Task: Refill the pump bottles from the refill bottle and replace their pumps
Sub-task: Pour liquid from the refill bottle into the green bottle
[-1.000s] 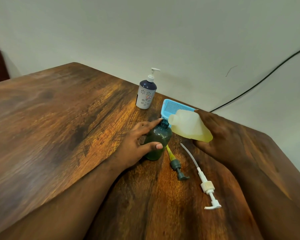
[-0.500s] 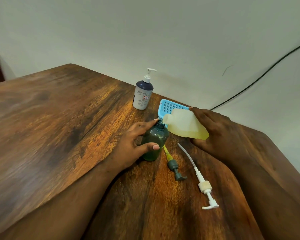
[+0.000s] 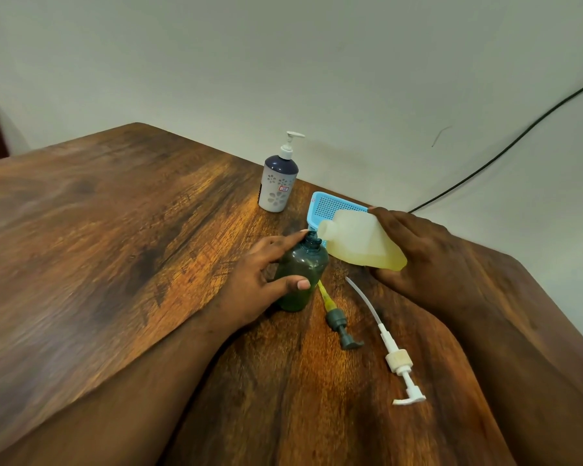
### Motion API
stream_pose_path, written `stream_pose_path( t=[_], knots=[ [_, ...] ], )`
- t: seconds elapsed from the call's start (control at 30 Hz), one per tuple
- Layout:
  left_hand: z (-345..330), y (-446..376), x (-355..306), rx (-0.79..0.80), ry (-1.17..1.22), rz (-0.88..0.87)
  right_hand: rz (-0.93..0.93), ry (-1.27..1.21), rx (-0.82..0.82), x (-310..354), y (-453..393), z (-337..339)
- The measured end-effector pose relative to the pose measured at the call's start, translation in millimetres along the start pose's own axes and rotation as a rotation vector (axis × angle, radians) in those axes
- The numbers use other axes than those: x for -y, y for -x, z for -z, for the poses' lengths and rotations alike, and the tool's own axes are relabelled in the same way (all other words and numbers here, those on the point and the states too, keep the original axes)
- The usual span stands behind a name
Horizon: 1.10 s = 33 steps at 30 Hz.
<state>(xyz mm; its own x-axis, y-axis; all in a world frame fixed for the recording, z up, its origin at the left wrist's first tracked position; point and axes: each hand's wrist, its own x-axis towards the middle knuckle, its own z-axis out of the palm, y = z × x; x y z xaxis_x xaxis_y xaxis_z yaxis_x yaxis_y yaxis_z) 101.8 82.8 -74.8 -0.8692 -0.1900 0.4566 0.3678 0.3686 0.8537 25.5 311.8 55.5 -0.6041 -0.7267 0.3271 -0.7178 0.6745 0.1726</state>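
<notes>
A dark green pump bottle [image 3: 300, 272] is stood upright on the wooden table [image 3: 115, 247], its neck open, and is clasped around its body by the left hand [image 3: 260, 280], thumb on the near side and forefinger up by the neck. A translucent refill bottle [image 3: 360, 243] with yellow liquid is gripped by the right hand [image 3: 421, 253] and is tipped on its side, its long axis running left to right and its spout pointed left, just at the green bottle's mouth. Partly hidden behind it lies a blue mesh basket [image 3: 334, 205]. Farther back a white and navy pump bottle [image 3: 278, 183] is stood with its pump fitted; a small red-edged sticker is seen on it, but its writing is too small to read. Near the green bottle two loose pumps are laid: a dark green pump [image 3: 339, 321] with a yellow tube, and a white pump [image 3: 396, 358] with a clear tube, heads toward the camera. A black cable [image 3: 505, 149] is run along the wall.
</notes>
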Motion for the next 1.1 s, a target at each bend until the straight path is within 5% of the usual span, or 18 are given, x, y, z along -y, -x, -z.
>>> stream_pose_path(
  t=[1.1],
  knots=[
    [-1,2,-9,-0.006,0.005,-0.014,-0.022,-0.013,-0.038,-4,4,-11]
  ],
)
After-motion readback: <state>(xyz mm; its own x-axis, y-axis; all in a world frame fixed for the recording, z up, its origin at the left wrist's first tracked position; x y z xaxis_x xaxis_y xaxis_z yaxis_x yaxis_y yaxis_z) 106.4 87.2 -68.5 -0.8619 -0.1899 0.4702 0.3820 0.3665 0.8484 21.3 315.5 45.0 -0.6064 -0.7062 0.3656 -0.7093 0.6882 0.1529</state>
